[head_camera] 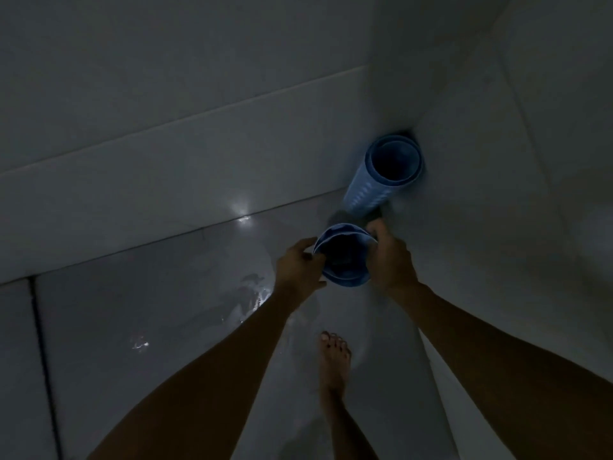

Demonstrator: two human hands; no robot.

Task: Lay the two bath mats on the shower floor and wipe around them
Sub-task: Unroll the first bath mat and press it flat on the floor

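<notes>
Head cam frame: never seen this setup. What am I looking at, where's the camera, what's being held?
There is no robot here. A person wears one wide-angle camera on the head, which looks forward and down, so both bare arms reach into the picture from the bottom. It is a dim, tiled shower corner. The left hand and the right hand grip opposite sides of a rolled blue bath mat, seen end-on so that you look into its open tube. A second rolled blue mat stands propped in the corner where the walls meet. The shower floor is glossy, with wet patches that catch the light. A bare foot stands on it below the hands. Neither mat is unrolled yet, and no cloth shows.
</notes>
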